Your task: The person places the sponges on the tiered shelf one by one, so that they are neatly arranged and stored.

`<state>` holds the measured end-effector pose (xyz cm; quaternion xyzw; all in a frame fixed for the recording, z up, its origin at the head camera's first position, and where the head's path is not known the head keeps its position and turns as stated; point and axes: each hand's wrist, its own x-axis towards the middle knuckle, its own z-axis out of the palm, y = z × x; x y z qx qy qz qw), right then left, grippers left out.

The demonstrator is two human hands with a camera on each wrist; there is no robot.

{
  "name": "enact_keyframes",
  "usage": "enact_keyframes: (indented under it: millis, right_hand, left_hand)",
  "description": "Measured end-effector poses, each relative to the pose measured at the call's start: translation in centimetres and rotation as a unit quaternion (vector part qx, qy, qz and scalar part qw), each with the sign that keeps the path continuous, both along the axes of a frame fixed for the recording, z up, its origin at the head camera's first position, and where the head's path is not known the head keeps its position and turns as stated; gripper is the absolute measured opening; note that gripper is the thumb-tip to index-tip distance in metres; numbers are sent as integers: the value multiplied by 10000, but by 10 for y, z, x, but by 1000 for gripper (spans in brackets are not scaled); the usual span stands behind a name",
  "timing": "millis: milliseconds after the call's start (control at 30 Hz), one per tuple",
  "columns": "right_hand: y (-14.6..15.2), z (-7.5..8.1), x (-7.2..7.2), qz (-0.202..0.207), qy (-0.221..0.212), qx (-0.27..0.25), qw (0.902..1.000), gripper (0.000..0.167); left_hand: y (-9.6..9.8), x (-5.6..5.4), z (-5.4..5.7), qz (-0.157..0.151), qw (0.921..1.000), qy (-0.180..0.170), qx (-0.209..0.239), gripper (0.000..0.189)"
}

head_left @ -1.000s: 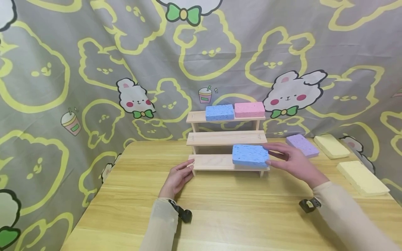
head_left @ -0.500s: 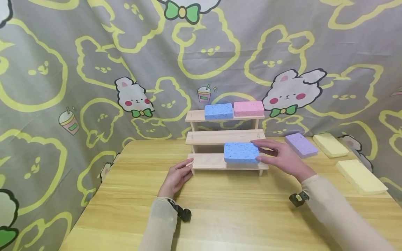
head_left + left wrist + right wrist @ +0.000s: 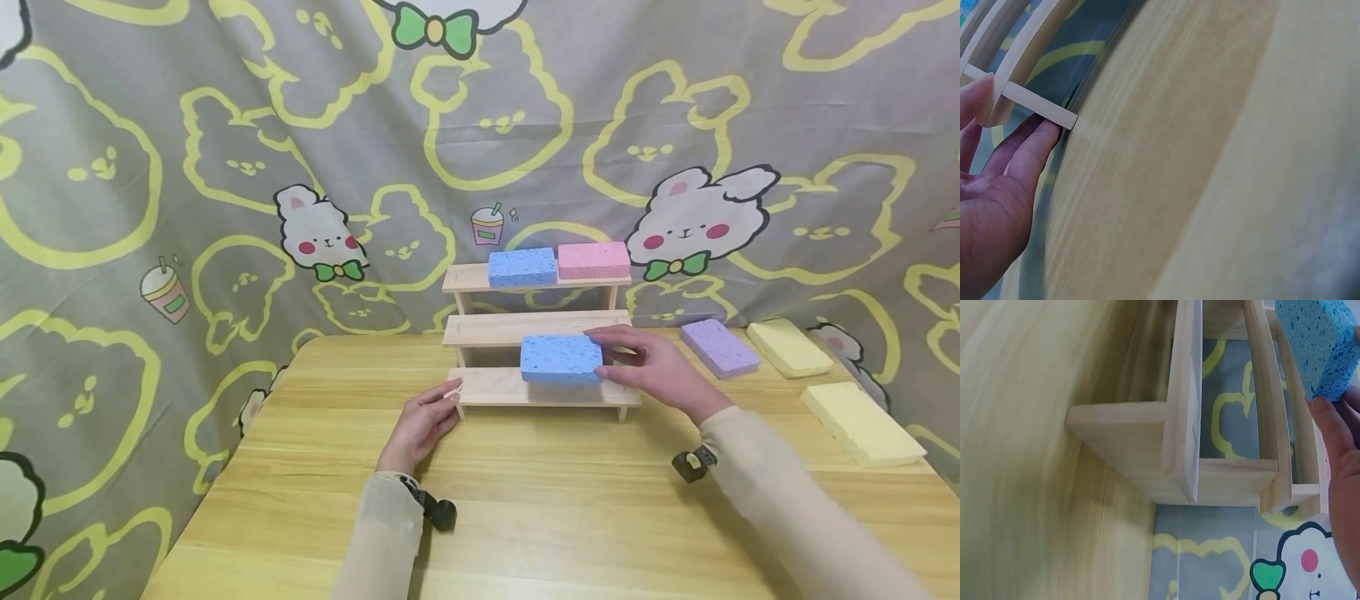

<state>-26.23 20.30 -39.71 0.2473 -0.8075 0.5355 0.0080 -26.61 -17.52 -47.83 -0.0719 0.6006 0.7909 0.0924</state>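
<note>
My right hand (image 3: 663, 375) grips a blue sponge (image 3: 561, 358) by its right end, thumb at the front and fingers at the back. The sponge hangs over the lowest shelf of a three-tier wooden display rack (image 3: 480, 387), overlapping the middle shelf's front edge in the head view. In the right wrist view the sponge (image 3: 1319, 347) shows at the top right, held at its corner. With my left hand (image 3: 420, 425) I hold the rack's lower left end. The left wrist view shows the thumb at the plank end and the fingers against the leg (image 3: 1041, 106).
On the top shelf sit another blue sponge (image 3: 522, 267) and a pink sponge (image 3: 594, 261). A purple sponge (image 3: 720, 347) and two pale yellow sponges, one farther back (image 3: 789, 347) and one nearer (image 3: 862, 423), lie right of the rack on the wooden table (image 3: 525, 517). A patterned curtain (image 3: 510, 108) hangs behind.
My right hand has carried the blue sponge leftward and slightly up, from the lowest shelf's right end toward its middle. The left hand has stayed at the rack's end.
</note>
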Motion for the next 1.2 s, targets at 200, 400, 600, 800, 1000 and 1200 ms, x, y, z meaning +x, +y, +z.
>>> enact_keyframes:
  millis: [200, 400, 600, 800, 1000, 1200]
  right_hand:
    - [-10, 4, -7, 5, -289, -97, 9995, 54]
    - [-15, 6, -14, 58, -227, -233, 9995, 53]
    - [-20, 8, -23, 33, -13, -392, 9992, 52]
    - [-26, 8, -34, 39, 8, -462, 9989, 50]
    - [-36, 8, -42, 85, -127, -669, 9976, 48]
    - [-42, 9, -51, 65, -157, -682, 9975, 49]
  left_hand:
    - [-1, 0, 0, -33, 10000, 46, -24, 36]
    - [0, 0, 0, -63, 10000, -18, 9, 36]
    - [1, 1, 2, -10, 10000, -53, 26, 35]
    - [1, 1, 3, 6, 10000, -37, -19, 36]
    - [0, 1, 1, -62, 10000, -1, -12, 37]
    - [0, 0, 1, -49, 9999, -38, 82, 37]
